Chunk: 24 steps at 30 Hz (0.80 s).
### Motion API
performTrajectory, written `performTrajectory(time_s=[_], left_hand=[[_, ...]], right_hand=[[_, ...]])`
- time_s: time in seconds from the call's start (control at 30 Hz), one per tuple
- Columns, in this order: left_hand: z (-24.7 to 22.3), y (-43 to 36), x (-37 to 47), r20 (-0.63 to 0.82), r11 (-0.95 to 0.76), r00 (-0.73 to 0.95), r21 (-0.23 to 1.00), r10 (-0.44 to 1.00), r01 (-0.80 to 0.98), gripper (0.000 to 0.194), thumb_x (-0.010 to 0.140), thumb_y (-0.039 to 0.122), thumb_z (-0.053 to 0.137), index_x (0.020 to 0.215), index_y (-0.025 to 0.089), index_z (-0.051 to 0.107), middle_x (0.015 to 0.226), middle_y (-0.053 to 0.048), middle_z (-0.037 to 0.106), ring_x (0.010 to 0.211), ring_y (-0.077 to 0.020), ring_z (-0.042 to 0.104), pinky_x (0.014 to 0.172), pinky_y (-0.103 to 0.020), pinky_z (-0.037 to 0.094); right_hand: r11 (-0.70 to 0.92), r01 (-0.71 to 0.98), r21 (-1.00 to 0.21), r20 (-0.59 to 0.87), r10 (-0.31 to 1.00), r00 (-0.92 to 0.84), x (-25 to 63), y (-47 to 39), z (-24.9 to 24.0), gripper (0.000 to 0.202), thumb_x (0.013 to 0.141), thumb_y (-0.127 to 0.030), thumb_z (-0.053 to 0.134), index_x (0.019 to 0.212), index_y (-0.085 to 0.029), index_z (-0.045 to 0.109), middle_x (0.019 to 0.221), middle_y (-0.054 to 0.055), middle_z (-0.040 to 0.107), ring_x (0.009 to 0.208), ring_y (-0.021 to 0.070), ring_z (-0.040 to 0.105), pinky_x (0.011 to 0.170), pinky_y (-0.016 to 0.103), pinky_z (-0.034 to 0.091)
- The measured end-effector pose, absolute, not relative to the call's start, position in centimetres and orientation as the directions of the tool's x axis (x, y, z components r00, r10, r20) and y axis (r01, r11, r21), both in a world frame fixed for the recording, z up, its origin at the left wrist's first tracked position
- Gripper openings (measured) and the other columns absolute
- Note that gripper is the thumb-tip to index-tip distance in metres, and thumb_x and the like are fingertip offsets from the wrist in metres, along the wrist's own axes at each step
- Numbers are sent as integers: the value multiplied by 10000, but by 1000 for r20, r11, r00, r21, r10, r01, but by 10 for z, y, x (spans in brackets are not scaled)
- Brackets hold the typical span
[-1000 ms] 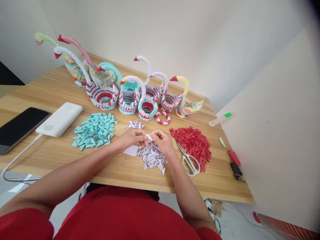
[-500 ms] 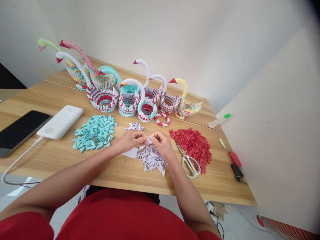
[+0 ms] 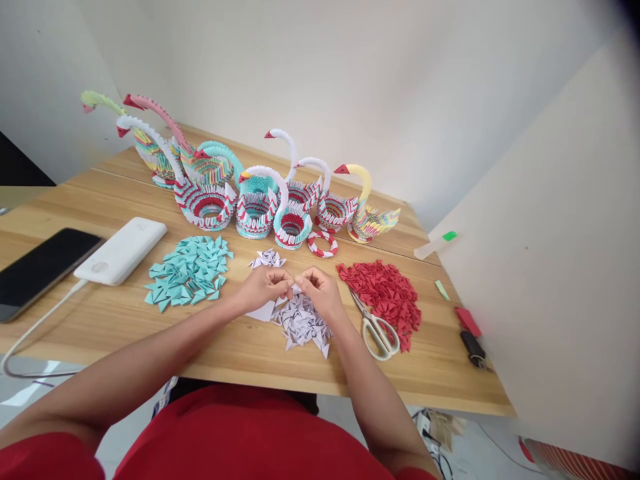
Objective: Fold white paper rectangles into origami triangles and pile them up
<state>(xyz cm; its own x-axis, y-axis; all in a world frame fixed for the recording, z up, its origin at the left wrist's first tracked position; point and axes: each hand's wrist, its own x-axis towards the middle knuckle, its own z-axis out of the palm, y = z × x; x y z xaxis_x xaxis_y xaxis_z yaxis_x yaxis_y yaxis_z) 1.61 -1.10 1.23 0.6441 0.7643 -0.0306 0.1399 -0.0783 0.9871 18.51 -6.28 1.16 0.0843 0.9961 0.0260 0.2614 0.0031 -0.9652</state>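
My left hand [image 3: 266,289] and my right hand [image 3: 319,291] meet fingertip to fingertip over the near side of the table. Between their pinched fingers is a small white paper piece [image 3: 296,289], mostly covered by the fingers. Right below lies a heap of folded white paper triangles [image 3: 303,325]. A smaller group of white triangles [image 3: 267,259] sits just beyond my left hand, and a flat white paper sheet [image 3: 261,312] lies under its wrist. Scissors [image 3: 379,333] with pale handles rest to the right of my right forearm.
Turquoise triangles [image 3: 189,272] are heaped at left, red triangles [image 3: 384,297] at right. Several folded-paper swans [image 3: 205,205] stand behind, with a red-and-white paper ring [image 3: 323,245]. A power bank [image 3: 123,250] and phone [image 3: 45,270] lie far left; a glue tube [image 3: 435,245] and keys [image 3: 473,348] far right.
The view has shifted slightly, so the table things sit a little lower. My hands stay together, their fingers moved a little around the white paper piece.
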Motion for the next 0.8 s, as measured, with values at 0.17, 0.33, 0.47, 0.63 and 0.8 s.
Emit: performTrajectory(time_s=[0.17,0.33,0.47,0.63,0.8], left_hand=[[11,-12,17,-38,-73,636,986,770,148,251,778,315,572,622,130,641,599,-25,620,535,-103,511,522,-204,391],[10,-8,15,-21,-62,615,992,788,113,261,790,349,576,643,140,629,616,-23,631,567,-115,542,559,-217,414],[11,-5,15,3,-51,566,996,824,69,285,789,377,580,629,143,614,611,-29,635,561,-118,549,589,-234,439],[8,-3,17,-21,-18,565,998,825,63,264,781,379,603,688,134,638,667,-35,662,584,-118,564,604,-234,451],[-2,-1,18,10,-41,579,998,815,41,271,771,402,640,719,136,643,646,-9,623,609,-123,558,612,-239,450]], right_hand=[[-39,163,-986,-27,997,79,184,-61,6,375,799,-529,585,638,-192,541,537,-45,462,508,103,404,496,228,323],[-116,7,-993,-115,989,96,189,-59,6,446,806,-620,525,733,-187,607,618,1,555,544,131,496,539,252,420],[-80,109,-991,-72,994,78,192,-59,12,424,810,-595,538,704,-191,610,629,4,585,566,141,529,568,260,430],[22,403,-915,62,994,87,189,-62,16,333,852,-468,532,654,-202,567,584,-28,550,541,124,477,550,242,371],[164,561,-812,200,980,3,187,-63,14,300,890,-400,500,685,-202,592,635,-18,593,612,136,527,620,249,374]])
